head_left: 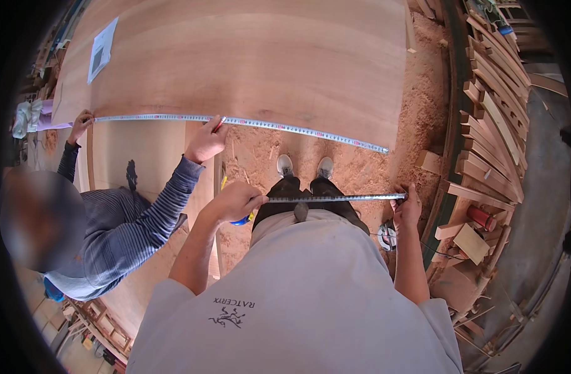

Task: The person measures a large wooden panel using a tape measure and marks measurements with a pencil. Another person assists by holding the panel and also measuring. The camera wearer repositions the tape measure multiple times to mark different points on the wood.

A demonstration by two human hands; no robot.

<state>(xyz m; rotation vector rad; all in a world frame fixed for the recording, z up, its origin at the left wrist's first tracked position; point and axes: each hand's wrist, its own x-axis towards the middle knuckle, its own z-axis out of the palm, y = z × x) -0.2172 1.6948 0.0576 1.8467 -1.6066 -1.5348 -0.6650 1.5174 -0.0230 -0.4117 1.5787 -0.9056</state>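
A tape measure blade (335, 199) is stretched across in front of my waist. My left hand (237, 202) is closed around its near-left part, with a blue case (241, 221) showing beneath the fingers. At the other end, my right hand (408, 207) pinches the blade's tip. Beyond my hands, a second tape measure (304, 131) lies along the near edge of a large plywood sheet (254, 56). A co-worker's hand (205, 142) rests at that tape with a thin red marking tool (220, 124); their other hand (81, 124) is at the tape's left end.
The co-worker (129, 230) leans in on my left, beside a pale board (139, 156). Stacked curved wooden pieces (491, 137) line the right. Sawdust (254, 156) covers the floor around my shoes (285, 165). A corded power tool (387, 237) lies near my right arm. A paper sheet (102, 51) lies on the plywood.
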